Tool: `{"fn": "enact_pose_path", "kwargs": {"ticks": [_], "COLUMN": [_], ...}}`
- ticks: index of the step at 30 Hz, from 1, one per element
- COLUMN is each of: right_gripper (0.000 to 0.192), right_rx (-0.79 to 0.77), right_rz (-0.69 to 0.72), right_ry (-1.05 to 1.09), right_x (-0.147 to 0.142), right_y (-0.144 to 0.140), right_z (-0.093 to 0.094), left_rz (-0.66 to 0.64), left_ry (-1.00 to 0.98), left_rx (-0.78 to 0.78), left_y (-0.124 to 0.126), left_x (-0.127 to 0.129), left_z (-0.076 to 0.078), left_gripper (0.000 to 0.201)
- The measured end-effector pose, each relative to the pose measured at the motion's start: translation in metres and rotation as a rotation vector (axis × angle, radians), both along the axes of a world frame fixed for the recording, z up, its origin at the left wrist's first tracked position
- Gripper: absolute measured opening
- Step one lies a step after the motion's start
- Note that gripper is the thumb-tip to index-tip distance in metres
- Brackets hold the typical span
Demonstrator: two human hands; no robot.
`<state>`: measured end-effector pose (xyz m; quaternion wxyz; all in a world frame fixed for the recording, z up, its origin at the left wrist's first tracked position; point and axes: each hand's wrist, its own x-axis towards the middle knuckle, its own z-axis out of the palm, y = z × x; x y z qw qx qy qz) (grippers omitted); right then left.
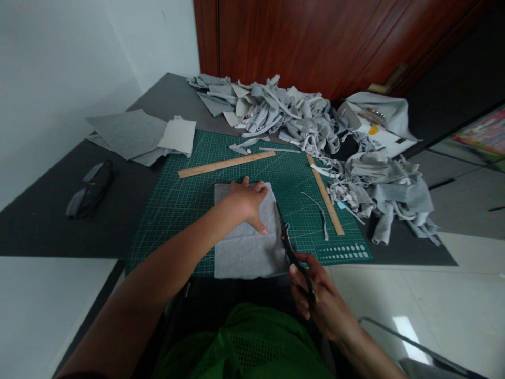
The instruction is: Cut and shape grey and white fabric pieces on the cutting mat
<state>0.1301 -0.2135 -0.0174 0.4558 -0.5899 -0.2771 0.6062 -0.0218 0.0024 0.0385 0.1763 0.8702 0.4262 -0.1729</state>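
One gray cloth square (240, 260) lies near the front edge of a green cutting mat (185, 210), the left hand (249, 202) spread flat on its upper part, while the right hand (315, 289) grips the handles of one pair of black scissors (295, 260), blades along the cloth's right edge. Two wooden rulers (226, 163) rest on the mat, one beyond the cloth, one to its right, their markings too small to read; one thin gray strip (324, 218) curls beside the second. Farther out, gray scraps (268, 105) heap near one white box (379, 126), with one pair of glasses (90, 189) at far left
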Motion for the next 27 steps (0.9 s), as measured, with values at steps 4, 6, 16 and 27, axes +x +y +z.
{"fn": "enact_pose_path", "kwargs": {"ticks": [4,6,16,27], "right_gripper": [0.057,0.058,0.067,0.063], "right_rx": [-0.003,-0.021,-0.129,-0.168], "right_rz": [0.008,-0.009,-0.128,-0.125], "right_ry": [-0.004,0.016,0.163,0.21], "right_x": [-0.001,0.0,0.012,0.019], "right_y": [0.001,0.002,-0.016,-0.032], "right_z": [0.0,0.0,0.0,-0.001], "left_rz": [0.003,0.002,0.0,-0.082], "left_ry": [-0.016,-0.014,0.009,-0.079], "left_rx": [-0.002,-0.004,-0.001,0.184], "left_y": [0.0,0.0,-0.013,0.001], "left_x": [0.0,0.0,0.0,0.001], "left_z": [0.0,0.001,0.01,-0.003], "left_gripper": [0.141,0.14,0.113,0.078]}}
